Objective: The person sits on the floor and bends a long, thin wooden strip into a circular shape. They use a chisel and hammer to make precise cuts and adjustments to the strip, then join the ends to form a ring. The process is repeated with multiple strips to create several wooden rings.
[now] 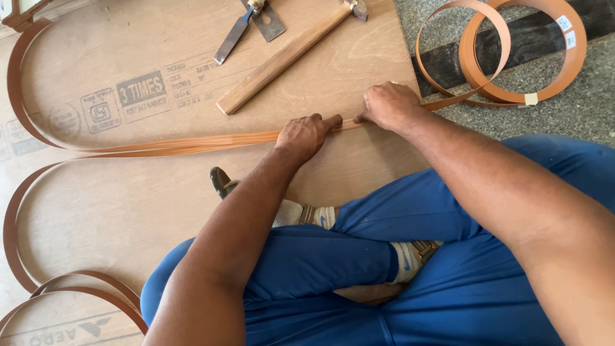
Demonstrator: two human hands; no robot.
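Observation:
A long orange-brown edge-banding strip (192, 142) lies flat across a plywood sheet (128, 205). My left hand (306, 134) presses down on the strip, index finger stretched to the right along it. My right hand (388, 106) sits just to the right, fingers closed and pinching the same strip near the sheet's edge. The two hands almost touch. From my right hand the strip runs on to a coiled roll (522, 48) on the stone floor.
A wooden batten (282, 61) lies diagonally on the sheet above my hands, with a chisel (236, 33) and a metal blade beside it. Strip loops curve along the left edge (13, 90) and bottom left (83, 288). My crossed legs in blue trousers fill the foreground.

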